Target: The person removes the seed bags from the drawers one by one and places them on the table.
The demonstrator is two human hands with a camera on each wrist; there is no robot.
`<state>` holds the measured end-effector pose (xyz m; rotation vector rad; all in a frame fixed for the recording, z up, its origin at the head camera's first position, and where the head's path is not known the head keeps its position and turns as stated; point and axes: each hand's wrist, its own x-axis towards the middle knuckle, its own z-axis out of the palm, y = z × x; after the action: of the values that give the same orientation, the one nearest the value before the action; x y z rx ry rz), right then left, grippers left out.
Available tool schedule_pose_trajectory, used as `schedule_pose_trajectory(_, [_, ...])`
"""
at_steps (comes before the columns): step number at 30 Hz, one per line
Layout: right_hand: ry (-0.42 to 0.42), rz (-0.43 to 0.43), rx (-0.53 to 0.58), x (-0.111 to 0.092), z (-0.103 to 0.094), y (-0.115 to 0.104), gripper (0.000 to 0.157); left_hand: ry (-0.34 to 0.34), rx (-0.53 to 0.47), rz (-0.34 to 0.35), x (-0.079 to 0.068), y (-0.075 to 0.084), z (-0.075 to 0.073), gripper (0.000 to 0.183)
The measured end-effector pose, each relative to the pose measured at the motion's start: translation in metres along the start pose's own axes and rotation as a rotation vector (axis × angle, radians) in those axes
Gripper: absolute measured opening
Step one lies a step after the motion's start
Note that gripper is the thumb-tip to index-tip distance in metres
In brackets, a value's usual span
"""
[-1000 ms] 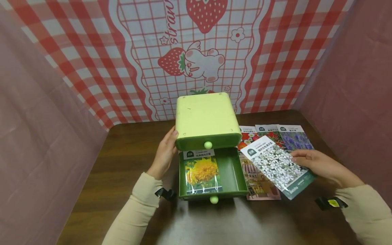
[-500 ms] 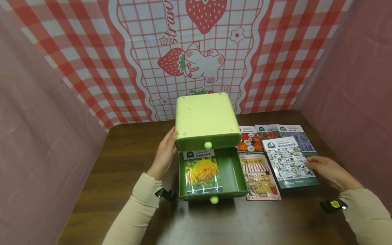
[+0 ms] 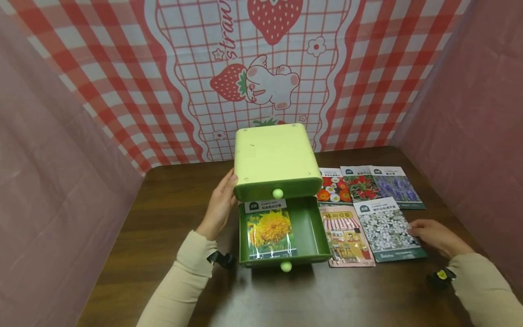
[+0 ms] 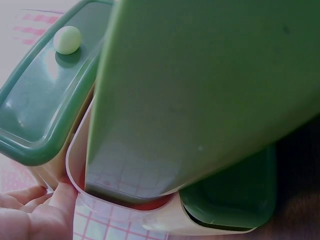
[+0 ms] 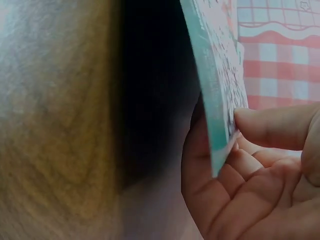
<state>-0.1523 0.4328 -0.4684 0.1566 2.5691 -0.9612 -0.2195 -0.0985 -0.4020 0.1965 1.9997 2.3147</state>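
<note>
A pale-yellow and green drawer cabinet [image 3: 275, 154] stands in the middle of the table. My left hand [image 3: 218, 206] rests against its left side, and the left wrist view shows fingers [image 4: 60, 202] touching the case wall. Below the upper drawer, a green drawer [image 3: 309, 227] is pulled out, with a yellow-flower seed packet [image 3: 270, 231] lying in its left part. To the right, my right hand [image 3: 437, 236] pinches the right edge of a white-flower seed packet [image 3: 390, 229]. In the right wrist view the thumb [image 5: 270, 127] lies on that packet's printed face.
Behind it lie seed packets with orange-and-white poppies [image 3: 335, 188], red flowers [image 3: 361, 187] and purple flowers [image 3: 396, 188]. A pink packet [image 3: 347, 238] lies between the drawer and the white-flower packet. A red-checked cloth [image 3: 163, 91] hangs behind the dark wooden table [image 3: 171, 200].
My right hand has moved the white-flower packet right and down from above the others, turning it more upright, to beside the pink packet. The left hand and the cabinet have stayed put.
</note>
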Motion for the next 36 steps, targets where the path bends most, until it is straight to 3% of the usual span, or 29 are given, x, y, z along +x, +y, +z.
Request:
schedule_pose_trajectory(12, [0.075, 0.043, -0.010, 0.000, 0.009, -0.006, 0.024, -0.002, 0.003, 0.010, 0.000, 0.000, 0.000, 0.060])
schedule_pose_trajectory(19, [0.098, 0.072, -0.081, -0.003, 0.010, -0.011, 0.026, -0.009, 0.004, 0.009, -0.001, 0.000, 0.000, 0.060])
schedule_pose_trajectory(36, [0.124, 0.073, -0.084, -0.002, 0.008, -0.009, 0.023, -0.009, -0.003, 0.019, -0.001, -0.001, 0.000, 0.059])
